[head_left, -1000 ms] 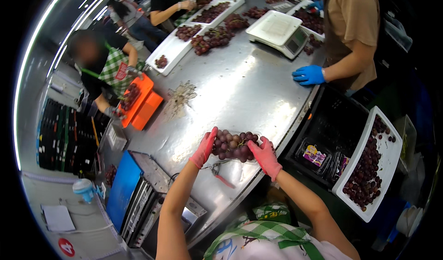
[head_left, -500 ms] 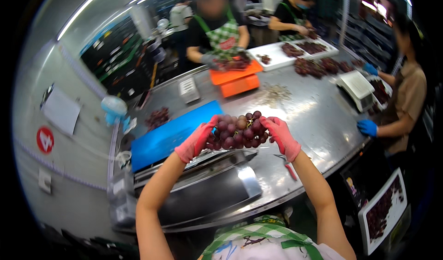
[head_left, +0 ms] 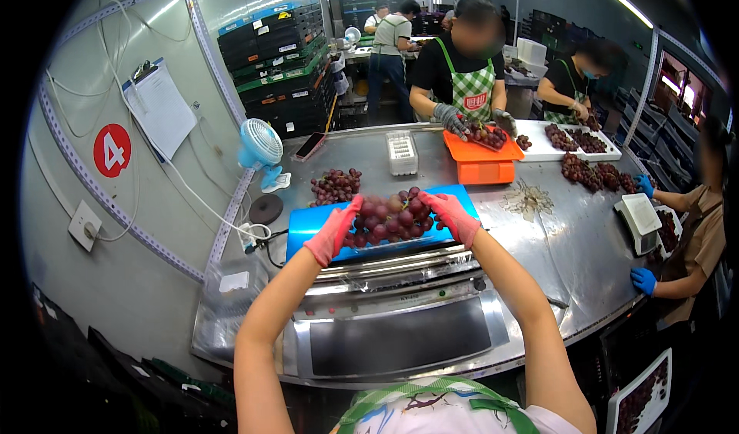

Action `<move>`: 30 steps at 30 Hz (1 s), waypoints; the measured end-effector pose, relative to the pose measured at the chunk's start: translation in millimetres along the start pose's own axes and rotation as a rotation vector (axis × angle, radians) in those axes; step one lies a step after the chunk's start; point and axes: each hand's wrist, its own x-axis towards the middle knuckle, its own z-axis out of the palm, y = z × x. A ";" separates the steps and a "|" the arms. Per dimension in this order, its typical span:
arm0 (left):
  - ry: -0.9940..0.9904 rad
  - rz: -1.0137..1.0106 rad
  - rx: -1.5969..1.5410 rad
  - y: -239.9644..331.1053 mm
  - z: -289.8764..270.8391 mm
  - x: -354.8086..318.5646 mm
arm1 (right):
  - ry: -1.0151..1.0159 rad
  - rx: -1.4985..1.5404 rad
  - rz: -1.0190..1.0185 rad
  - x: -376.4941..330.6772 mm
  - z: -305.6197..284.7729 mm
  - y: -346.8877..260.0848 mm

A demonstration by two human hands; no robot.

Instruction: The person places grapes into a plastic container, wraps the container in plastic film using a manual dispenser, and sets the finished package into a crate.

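We see one bunch of red grapes [head_left: 394, 218], a broad, dense cluster of round berries that run from dark purple-red to a paler pinkish red, with a few lighter ones near its top. It lies lengthwise, wider than it is tall, over the middle of the blue platform [head_left: 308, 226] that carries it, nearer the platform's front edge than its back edge. We find its left end pressed against the left hand [head_left: 332, 234] and its right end against the right hand [head_left: 454, 217], both in pink gloves, cupping it from either side.
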 end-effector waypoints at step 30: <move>0.812 0.192 1.012 -103.2 -14.0 -60.1 | 0.445 -1.009 -0.037 -70.2 -89.7 63.7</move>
